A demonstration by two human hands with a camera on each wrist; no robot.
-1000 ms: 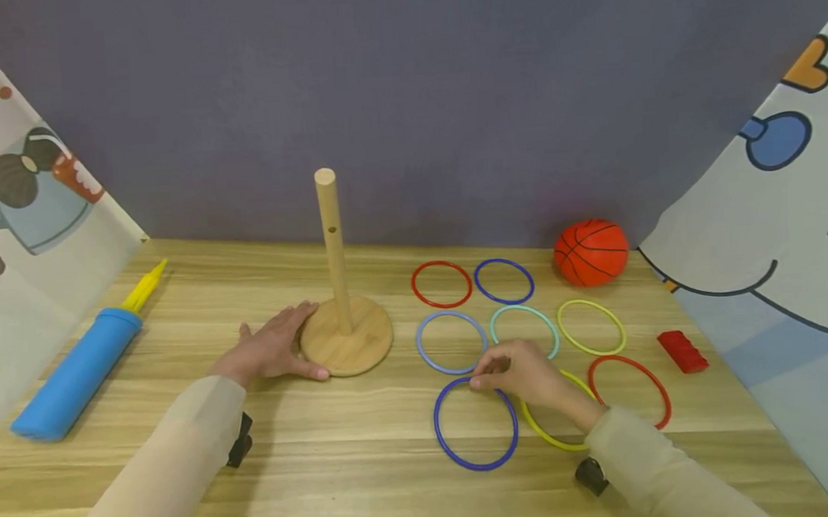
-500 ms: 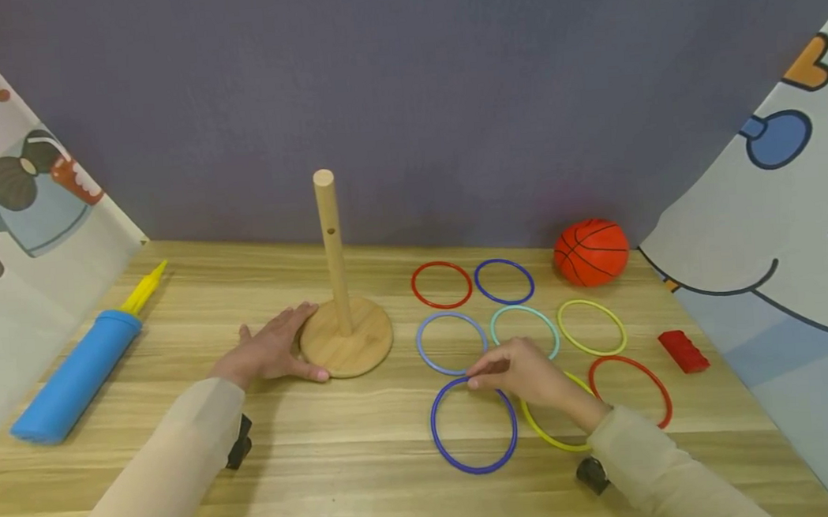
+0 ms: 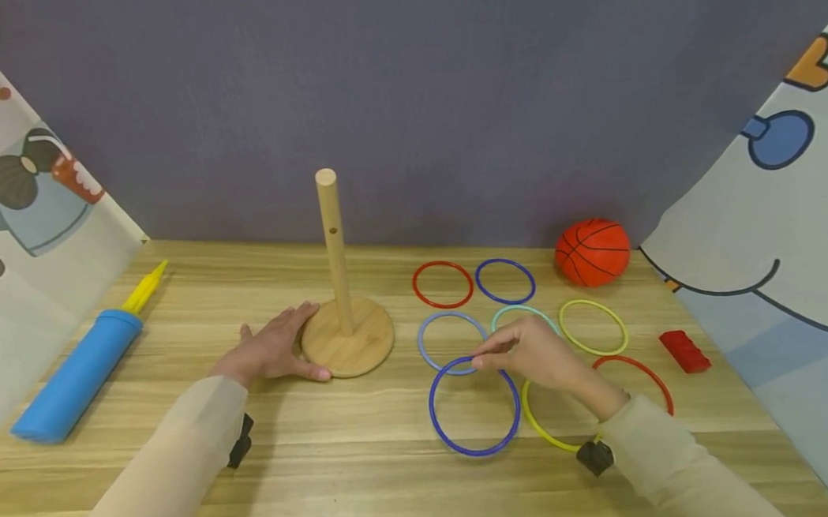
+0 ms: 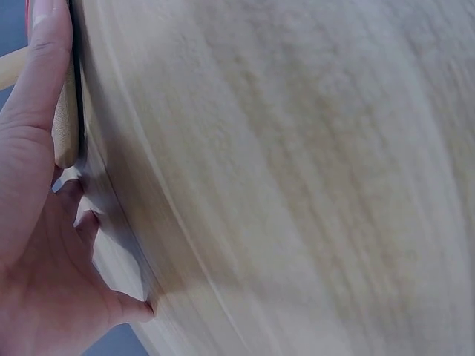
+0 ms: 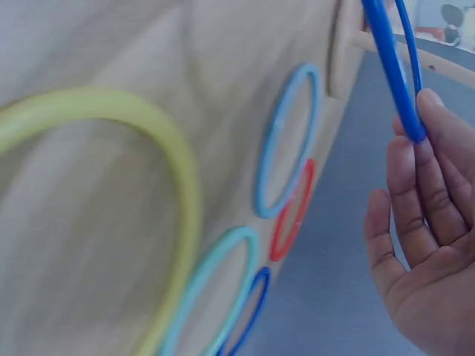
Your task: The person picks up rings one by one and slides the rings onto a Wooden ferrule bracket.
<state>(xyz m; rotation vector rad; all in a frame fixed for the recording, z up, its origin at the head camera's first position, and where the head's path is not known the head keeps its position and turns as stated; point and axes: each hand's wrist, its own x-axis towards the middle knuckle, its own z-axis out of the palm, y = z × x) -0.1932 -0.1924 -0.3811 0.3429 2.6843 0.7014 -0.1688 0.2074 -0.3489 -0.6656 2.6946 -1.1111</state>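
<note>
- Head view has the right hand (image 3: 534,354) pinching the far edge of the dark blue ring (image 3: 474,406), fingertips closed on the rim. That edge looks tipped up off the worktop (image 3: 371,482), while the near edge is low, probably resting on the wood.
- Right wrist view backs this up: the ring's rim (image 5: 393,74) sits between the fingertips.
- Left hand (image 3: 273,350) lies flat and relaxed against the round base of the wooden peg stand (image 3: 346,335), likely steadying it.
- Other rings lie flat just beside it: light blue ring (image 3: 451,342), yellow ring (image 3: 548,424), red ring (image 3: 442,284).
- Basketball (image 3: 592,251) and blue pump (image 3: 76,376) sit well apart at the sides.
</note>
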